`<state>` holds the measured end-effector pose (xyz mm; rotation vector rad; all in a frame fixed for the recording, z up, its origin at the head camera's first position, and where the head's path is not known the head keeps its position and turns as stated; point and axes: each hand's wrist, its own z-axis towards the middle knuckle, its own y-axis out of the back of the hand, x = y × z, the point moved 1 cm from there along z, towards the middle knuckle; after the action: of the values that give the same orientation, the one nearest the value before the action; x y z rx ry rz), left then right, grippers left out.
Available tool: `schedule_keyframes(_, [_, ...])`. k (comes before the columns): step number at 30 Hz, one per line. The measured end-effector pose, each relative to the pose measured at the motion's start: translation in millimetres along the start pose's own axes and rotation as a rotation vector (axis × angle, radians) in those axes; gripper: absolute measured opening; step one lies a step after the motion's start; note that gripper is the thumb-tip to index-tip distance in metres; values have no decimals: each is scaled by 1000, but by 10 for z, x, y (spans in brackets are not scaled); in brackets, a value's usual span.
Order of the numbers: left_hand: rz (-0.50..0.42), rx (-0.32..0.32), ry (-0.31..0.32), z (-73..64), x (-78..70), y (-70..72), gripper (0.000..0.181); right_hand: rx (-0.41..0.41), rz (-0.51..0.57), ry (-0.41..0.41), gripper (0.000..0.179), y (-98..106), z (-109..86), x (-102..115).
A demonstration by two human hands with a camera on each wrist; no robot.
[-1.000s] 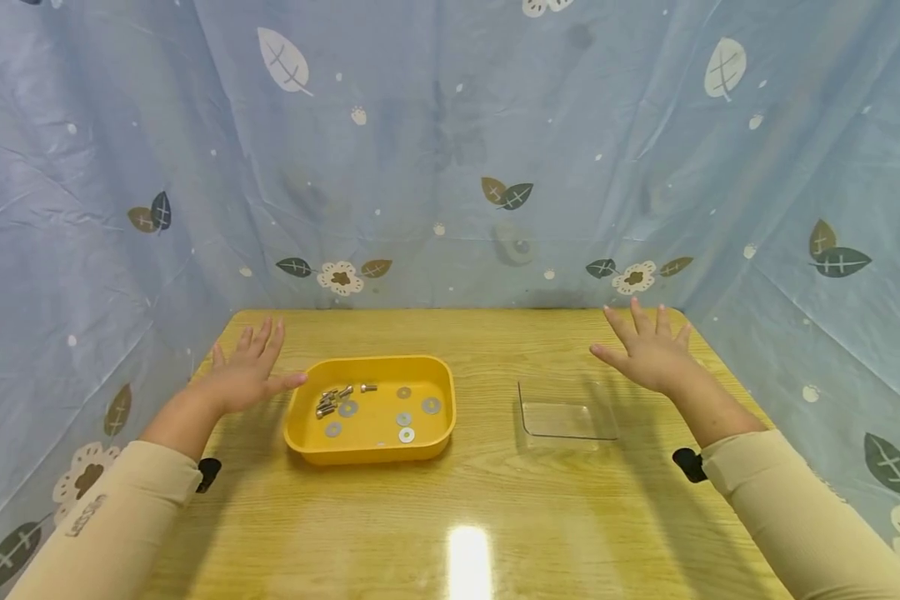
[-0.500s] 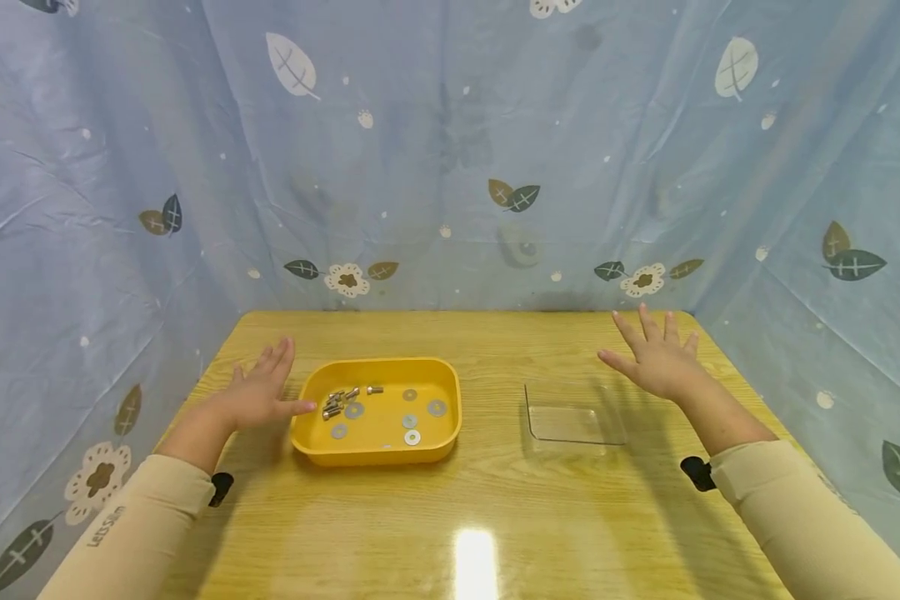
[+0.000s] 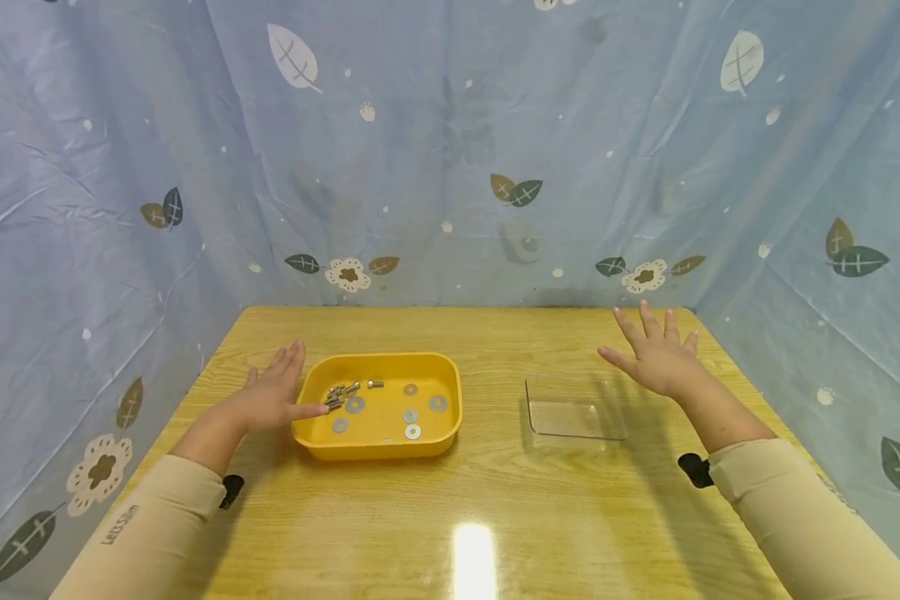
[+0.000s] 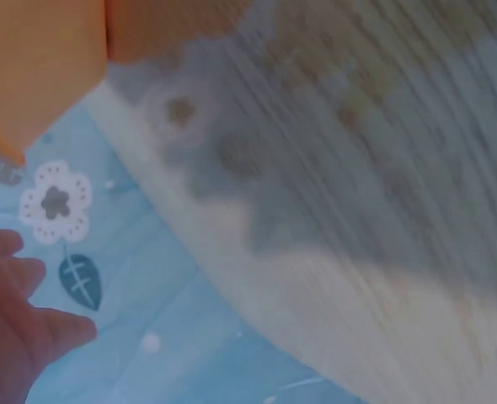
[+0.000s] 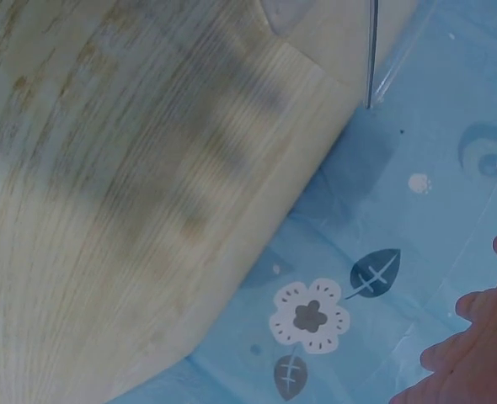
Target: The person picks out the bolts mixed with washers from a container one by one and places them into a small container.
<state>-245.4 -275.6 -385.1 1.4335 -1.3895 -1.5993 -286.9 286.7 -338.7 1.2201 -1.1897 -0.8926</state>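
Note:
My left hand is held with straight fingers at the left end of a yellow tray, its thumb reaching over the rim; whether it touches cannot be told. Inside the tray lie several small metal screws bunched at the left, one screw apart from them, and several flat washers. My right hand hovers with spread fingers, holding nothing, behind and to the right of a clear plastic box. In the left wrist view, the fingers show at the lower left, away from the tray wall.
A wood-grain table carries both containers, with a gap between them. Blue patterned curtains stand close behind the table and along both sides. A bright light reflection lies on the table's front part.
My left hand has moved right and slightly forward, so its thumb now lies over the tray's left part. The right hand keeps nearly the same place; the camera view has shifted slightly.

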Motion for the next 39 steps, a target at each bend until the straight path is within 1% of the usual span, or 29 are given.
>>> schedule_keyframes(3, [8,-3,-5,24,9,-42,110,-5,12,2,84,-3,8,2])
schedule_keyframes(8, [2,13,-14,54,-13,-112,109,-13,23,-1,83,4,16,-1])
schedule_keyframes(13, [-14,27,-26,51,-37,-154,109,-24,24,6,83,11,38,14])
schedule_keyframes(16, [0,26,-28,44,-23,-184,109,-20,22,8,83,8,50,29])
schedule_keyframes(20, [47,18,-23,18,24,-217,111,-13,20,8,84,-6,60,38])
schedule_keyframes(22, [50,17,-37,-7,44,-219,112,-15,22,9,84,-15,64,35])
schedule_keyframes(25, [40,24,-90,-33,57,-220,117,-19,28,8,84,-20,72,27])
schedule_keyframes(27, [37,26,-125,-36,60,-228,121,-20,33,8,84,-19,82,27])
schedule_keyframes(30, [40,21,-155,-22,45,-247,128,-15,42,9,84,-16,88,41])
schedule_keyframes(32, [41,18,-160,-11,28,-261,130,-10,45,13,84,-17,90,58])
schedule_keyframes(35, [12,21,-166,12,-6,-279,130,-6,51,25,84,-16,94,85])
schedule_keyframes(39, [4,20,-152,45,-32,-294,130,-20,52,45,85,-17,126,116])
